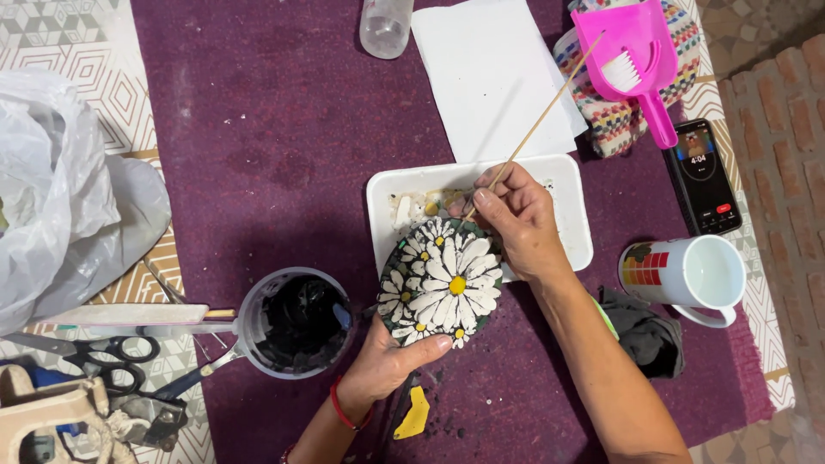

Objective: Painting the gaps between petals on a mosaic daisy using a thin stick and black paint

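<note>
One daisy mosaic piece (441, 282) gripped underneath by left hand (388, 361); right hand (520, 225) above pinches one wooden stick (533, 129); mug (687, 275) right.

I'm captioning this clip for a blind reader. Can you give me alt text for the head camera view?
Over a purple cloth, the left hand holds an oval daisy mosaic while the right hand works a thin wooden stick at its top edge. A white tray lies behind it, a cup of black paste to the left, a mug to the right.
</note>
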